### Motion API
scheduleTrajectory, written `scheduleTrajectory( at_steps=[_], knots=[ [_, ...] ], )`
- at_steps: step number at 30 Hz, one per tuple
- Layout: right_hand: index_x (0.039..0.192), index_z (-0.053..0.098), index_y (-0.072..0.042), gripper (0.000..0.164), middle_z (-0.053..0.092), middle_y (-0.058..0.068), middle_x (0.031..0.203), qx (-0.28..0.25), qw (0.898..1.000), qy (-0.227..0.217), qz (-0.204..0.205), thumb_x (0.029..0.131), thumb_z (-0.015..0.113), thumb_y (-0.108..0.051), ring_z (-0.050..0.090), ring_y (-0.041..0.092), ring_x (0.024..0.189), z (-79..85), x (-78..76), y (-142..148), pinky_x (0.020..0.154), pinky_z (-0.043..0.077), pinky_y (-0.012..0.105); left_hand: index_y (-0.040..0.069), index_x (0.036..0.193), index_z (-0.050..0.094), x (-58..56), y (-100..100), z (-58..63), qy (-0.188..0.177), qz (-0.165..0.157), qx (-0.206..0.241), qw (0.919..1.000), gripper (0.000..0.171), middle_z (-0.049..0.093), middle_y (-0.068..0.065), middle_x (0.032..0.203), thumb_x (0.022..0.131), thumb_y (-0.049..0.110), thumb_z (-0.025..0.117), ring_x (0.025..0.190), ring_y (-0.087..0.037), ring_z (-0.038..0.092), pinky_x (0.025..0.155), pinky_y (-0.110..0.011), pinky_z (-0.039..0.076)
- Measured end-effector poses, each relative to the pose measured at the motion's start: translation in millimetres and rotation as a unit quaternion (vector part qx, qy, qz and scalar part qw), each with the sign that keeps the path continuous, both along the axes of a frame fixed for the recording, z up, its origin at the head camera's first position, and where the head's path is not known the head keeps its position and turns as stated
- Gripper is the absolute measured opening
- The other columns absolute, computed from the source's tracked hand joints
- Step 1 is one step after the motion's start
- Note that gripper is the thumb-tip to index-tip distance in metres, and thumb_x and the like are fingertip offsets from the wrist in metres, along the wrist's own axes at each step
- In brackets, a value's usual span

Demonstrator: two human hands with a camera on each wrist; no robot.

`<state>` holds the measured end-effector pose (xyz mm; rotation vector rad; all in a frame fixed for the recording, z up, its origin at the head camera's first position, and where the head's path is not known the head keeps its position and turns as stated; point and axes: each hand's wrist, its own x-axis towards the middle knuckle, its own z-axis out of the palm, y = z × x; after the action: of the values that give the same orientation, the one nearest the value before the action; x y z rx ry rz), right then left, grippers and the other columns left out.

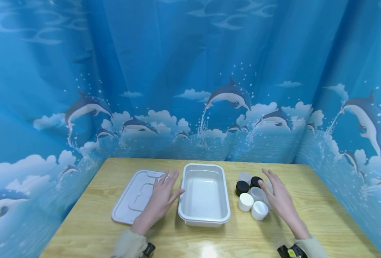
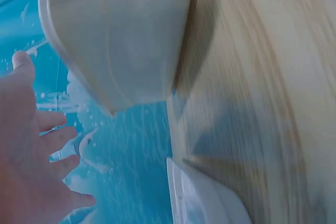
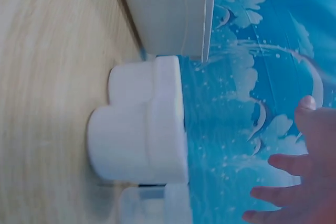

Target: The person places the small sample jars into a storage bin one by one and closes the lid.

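Note:
A white rectangular plastic container (image 1: pixel 205 219) stands uncovered in the middle of the table. To its left lies a flat white lid (image 1: pixel 129 200), partly hidden under my left hand (image 1: pixel 160 197), which hovers with fingers spread and holds nothing. Right of the container is a cluster of small round jars: white jars (image 1: pixel 259 210), black-topped jars (image 1: pixel 242 187) and clear ones (image 1: pixel 257 194). My right hand (image 1: pixel 279 195) hangs over the right side of this cluster, fingers extended, covering part of it. In the right wrist view two white jars (image 3: pixel 136 142) stand upright, apart from that hand.
The wooden table (image 1: pixel 190 243) ends at the back against a blue curtain (image 1: pixel 184 71) printed with dolphins. The curtain also closes in the left and right sides. Bare wood shows along the front and at the right.

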<state>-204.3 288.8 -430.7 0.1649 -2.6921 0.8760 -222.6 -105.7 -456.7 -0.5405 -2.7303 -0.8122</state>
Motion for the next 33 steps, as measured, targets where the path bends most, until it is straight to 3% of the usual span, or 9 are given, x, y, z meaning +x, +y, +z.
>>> scheduleTrajectory(
  at_steps=[7, 10, 12, 14, 16, 21, 28, 33],
  knots=[
    [0.148, 0.045, 0.002, 0.05, 0.043, 0.033, 0.149, -0.083, 0.996, 0.025, -0.023, 0.11, 0.045, -0.029, 0.041, 0.054, 0.134, -12.8, 6.1, 22.1, 0.101, 0.043, 0.068, 0.008, 0.159, 0.032, 2.1, 15.8, -0.7, -0.016, -0.012, -0.053, 0.9984, 0.073, 0.031, -0.01, 0.164, 0.104, 0.055, 0.044, 0.154, -0.038, 0.016, 0.12, -0.07, 0.006],
    [0.147, 0.049, 0.0, 0.047, 0.05, 0.028, 0.147, -0.107, 0.993, 0.025, -0.036, 0.11, 0.043, -0.029, 0.053, 0.031, 0.13, -18.6, 7.8, 30.1, 0.098, 0.055, 0.034, 0.01, 0.159, 0.032, 3.2, 17.1, -3.9, -0.026, -0.006, -0.066, 0.9974, 0.069, 0.03, -0.007, 0.165, 0.105, 0.051, 0.044, 0.154, -0.036, 0.015, 0.119, -0.071, 0.006],
    [0.146, 0.05, -0.001, 0.046, 0.053, 0.025, 0.144, -0.129, 0.991, 0.025, -0.036, 0.11, 0.042, -0.029, 0.055, 0.006, 0.121, -22.6, 8.7, 35.2, 0.091, 0.051, 0.013, 0.011, 0.159, 0.032, 3.6, 16.9, -5.9, -0.03, -0.001, -0.074, 0.9968, 0.066, 0.031, -0.006, 0.165, 0.106, 0.048, 0.044, 0.154, -0.035, 0.016, 0.119, -0.072, 0.007],
    [0.145, 0.051, 0.001, 0.046, 0.057, 0.021, 0.142, -0.155, 0.987, 0.024, -0.032, 0.111, 0.042, -0.029, 0.05, -0.013, 0.11, -26.5, 9.4, 39.8, 0.084, 0.042, 0.0, 0.013, 0.159, 0.032, 3.7, 16.2, -7.1, -0.033, 0.004, -0.077, 0.9965, 0.064, 0.031, -0.005, 0.165, 0.107, 0.047, 0.044, 0.154, -0.035, 0.017, 0.119, -0.072, 0.008],
    [0.144, 0.05, 0.003, 0.047, 0.063, 0.005, 0.135, -0.187, 0.982, 0.018, -0.023, 0.111, 0.042, -0.028, 0.048, -0.021, 0.105, -30.6, 10.1, 44.7, 0.083, 0.047, 0.003, 0.013, 0.16, 0.032, 3.9, 15.7, -7.3, -0.037, 0.007, -0.08, 0.9961, 0.064, 0.031, -0.004, 0.165, 0.107, 0.047, 0.043, 0.154, -0.035, 0.017, 0.119, -0.072, 0.008],
    [0.142, 0.049, 0.008, 0.049, 0.058, -0.033, 0.115, -0.248, 0.969, -0.004, -0.013, 0.11, 0.045, -0.028, 0.06, -0.011, 0.102, -38.3, 11.9, 53.5, 0.082, 0.056, 0.015, 0.012, 0.159, 0.034, 4.6, 16.0, -5.1, -0.039, 0.003, -0.077, 0.9963, 0.062, 0.031, -0.005, 0.165, 0.108, 0.047, 0.04, 0.154, -0.036, 0.019, 0.119, -0.072, 0.009],
    [0.143, 0.046, 0.009, 0.053, 0.061, -0.027, 0.115, -0.271, 0.961, -0.044, -0.01, 0.104, 0.06, -0.023, 0.058, -0.014, 0.1, -46.0, 13.0, 56.5, 0.083, 0.055, 0.013, 0.01, 0.158, 0.033, 6.3, 19.8, -2.4, -0.041, 0.002, -0.074, 0.9964, 0.061, 0.03, -0.006, 0.165, 0.108, 0.043, 0.042, 0.154, -0.036, 0.019, 0.119, -0.072, 0.009],
    [0.145, 0.047, 0.005, 0.059, 0.061, 0.012, 0.138, -0.221, 0.971, -0.086, -0.014, 0.098, 0.07, -0.022, 0.052, -0.018, 0.1, -51.8, 13.2, 58.1, 0.084, 0.047, 0.008, 0.007, 0.157, 0.035, 8.3, 22.6, -2.1, -0.041, -0.003, -0.066, 0.997, 0.061, 0.032, -0.009, 0.164, 0.108, 0.043, 0.042, 0.153, -0.038, 0.021, 0.119, -0.072, 0.009]
  ],
)
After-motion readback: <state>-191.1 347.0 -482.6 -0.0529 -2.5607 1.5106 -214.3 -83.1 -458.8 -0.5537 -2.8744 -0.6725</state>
